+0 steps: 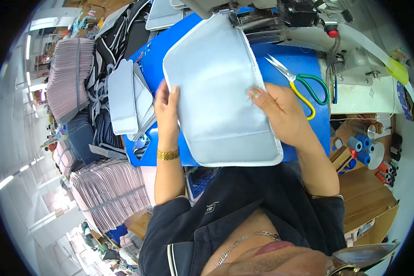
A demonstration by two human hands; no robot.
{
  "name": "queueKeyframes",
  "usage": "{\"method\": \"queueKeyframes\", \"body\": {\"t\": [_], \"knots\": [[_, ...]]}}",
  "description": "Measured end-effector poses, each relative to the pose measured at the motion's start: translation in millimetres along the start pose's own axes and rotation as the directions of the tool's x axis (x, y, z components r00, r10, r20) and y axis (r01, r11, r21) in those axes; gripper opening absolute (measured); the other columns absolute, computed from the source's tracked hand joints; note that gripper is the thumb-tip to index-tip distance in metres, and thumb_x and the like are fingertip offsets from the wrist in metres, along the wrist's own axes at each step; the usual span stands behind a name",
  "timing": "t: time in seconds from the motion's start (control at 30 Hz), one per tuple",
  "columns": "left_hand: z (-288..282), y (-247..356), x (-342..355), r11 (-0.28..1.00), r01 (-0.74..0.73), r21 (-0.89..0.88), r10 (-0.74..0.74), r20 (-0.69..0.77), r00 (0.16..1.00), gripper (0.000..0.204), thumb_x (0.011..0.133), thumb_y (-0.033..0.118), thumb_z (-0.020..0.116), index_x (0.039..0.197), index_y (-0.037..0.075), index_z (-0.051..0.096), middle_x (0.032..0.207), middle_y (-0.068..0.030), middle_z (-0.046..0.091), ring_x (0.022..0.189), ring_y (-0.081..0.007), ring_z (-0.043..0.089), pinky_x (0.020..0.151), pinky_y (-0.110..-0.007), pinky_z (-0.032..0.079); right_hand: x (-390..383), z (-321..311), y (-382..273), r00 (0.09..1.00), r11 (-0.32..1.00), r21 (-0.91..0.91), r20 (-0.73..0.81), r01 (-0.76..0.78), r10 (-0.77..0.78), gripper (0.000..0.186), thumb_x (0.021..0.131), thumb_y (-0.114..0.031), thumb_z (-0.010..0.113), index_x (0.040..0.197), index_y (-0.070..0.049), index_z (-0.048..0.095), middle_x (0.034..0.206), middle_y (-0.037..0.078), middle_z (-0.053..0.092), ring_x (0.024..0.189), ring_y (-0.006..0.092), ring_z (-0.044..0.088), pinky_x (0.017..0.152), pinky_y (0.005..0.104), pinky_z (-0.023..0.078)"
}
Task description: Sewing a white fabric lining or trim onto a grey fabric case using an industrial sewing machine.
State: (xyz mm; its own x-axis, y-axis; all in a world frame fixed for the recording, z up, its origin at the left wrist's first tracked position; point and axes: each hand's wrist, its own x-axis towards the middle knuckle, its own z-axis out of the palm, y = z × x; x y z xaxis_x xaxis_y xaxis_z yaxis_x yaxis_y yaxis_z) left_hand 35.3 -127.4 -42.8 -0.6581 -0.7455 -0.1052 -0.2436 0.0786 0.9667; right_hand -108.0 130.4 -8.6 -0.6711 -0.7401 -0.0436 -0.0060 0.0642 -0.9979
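A light grey fabric panel (221, 92) with rounded corners and white bound edges is held flat before me, above the blue tabletop (303, 60). A seam crosses its lower part. My left hand (166, 108) grips the left edge, thumb at the front and fingers partly hidden behind. On the right edge, my right hand (283, 112) is closed with its thumb pressed on the face. The panel's far end reaches the sewing machine (303, 16); whether it lies under the needle is hidden. Right of the panel lie scissors (290, 78) with green and yellow handles, blades apart.
Several similar grey pieces (123, 99) are stacked at the tabletop's left. Tied bundles of pale pink pieces (110, 193) stand farther left, beside dark fabric pieces (103, 115). Thread spools (363, 143) and a cardboard box (368, 198) are at the right.
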Motion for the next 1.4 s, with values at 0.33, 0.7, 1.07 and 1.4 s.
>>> {"method": "queueKeyframes", "body": {"t": [0.33,0.7,1.07,1.4], "knots": [[-10.5,-19.8,-26.7,0.953,0.156,-0.261,-0.121,0.147,0.982,0.043,0.096,0.019,0.075,0.130,-0.003,0.061,0.120,-0.0126,0.071,0.103,-0.0188,0.070,0.094,-0.033,0.056,8.6,-69.3,-13.5,0.976,0.994,-0.011,-0.189,0.108,-0.109,0.036,0.106,-0.032,0.062,0.108,0.001,0.076,0.097,0.007,0.077,0.082,0.0106,0.070,0.072,0.0261,0.055],[-20.1,-0.4,-24.5,0.932,0.171,-0.320,-0.115,0.187,0.976,0.044,0.096,0.018,0.075,0.131,-0.004,0.061,0.120,-0.0145,0.071,0.104,-0.0197,0.071,0.092,-0.033,0.057,16.0,-44.1,-4.8,0.980,0.992,0.021,-0.157,0.123,-0.118,0.032,0.097,-0.016,0.075,0.124,0.001,0.072,0.085,0.001,0.071,0.069,0.0049,0.061,0.061,0.0212,0.051],[-22.2,31.0,-3.7,0.961,0.134,-0.241,-0.089,0.188,0.978,0.043,0.098,0.021,0.073,0.130,-0.005,0.062,0.118,-0.0155,0.072,0.101,-0.0202,0.072,0.088,-0.033,0.059,57.2,-10.0,20.4,0.981,0.942,0.284,-0.130,0.176,-0.144,0.037,0.102,-0.016,0.067,0.134,0.003,0.065,0.079,-0.002,0.067,0.062,0.0022,0.056,0.052,0.0210,0.044],[-21.6,56.3,62.2,0.994,0.091,-0.056,-0.080,0.176,0.981,0.049,0.096,0.029,0.073,0.128,-0.007,0.064,0.111,-0.0142,0.073,0.092,-0.0177,0.071,0.081,-0.029,0.058,47.8,-27.4,-7.4,0.985,0.995,0.096,-0.169,-0.026,0.043,0.023,0.100,-0.018,0.069,0.118,-0.004,0.075,0.082,-0.002,0.070,0.067,0.0026,0.061,0.053,0.0200,0.046]]}}
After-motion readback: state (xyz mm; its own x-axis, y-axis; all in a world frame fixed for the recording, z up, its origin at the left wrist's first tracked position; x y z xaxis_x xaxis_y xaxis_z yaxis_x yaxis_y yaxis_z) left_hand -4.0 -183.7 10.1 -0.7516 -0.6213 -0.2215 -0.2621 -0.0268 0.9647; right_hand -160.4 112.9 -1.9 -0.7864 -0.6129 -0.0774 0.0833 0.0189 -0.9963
